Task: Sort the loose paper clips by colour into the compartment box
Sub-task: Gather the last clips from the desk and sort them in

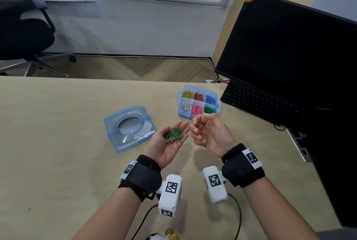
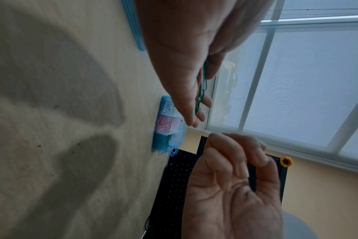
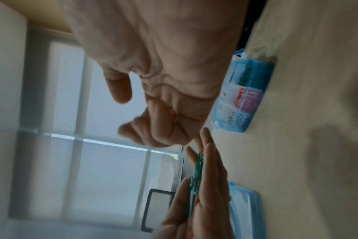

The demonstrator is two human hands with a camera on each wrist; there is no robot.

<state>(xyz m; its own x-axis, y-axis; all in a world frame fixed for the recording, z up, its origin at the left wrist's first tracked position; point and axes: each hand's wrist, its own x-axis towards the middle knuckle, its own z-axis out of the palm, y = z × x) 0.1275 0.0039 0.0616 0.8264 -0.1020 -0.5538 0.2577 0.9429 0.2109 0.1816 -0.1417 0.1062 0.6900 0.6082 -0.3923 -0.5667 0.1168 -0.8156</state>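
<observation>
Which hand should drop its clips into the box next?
Right hand: it already pinches red clips and sits nearest the compartment box. The left hand lies palm-up, carrying the mostly green pile.

My curled right-hand fingers (image 1: 197, 131) hide most of the pink clips (image 1: 200, 128) I pinch, so I can't count them. The compartment box (image 1: 218, 104) is blurred in both wrist views. The monitor (image 1: 289, 46) runs off the head view's right edge
</observation>
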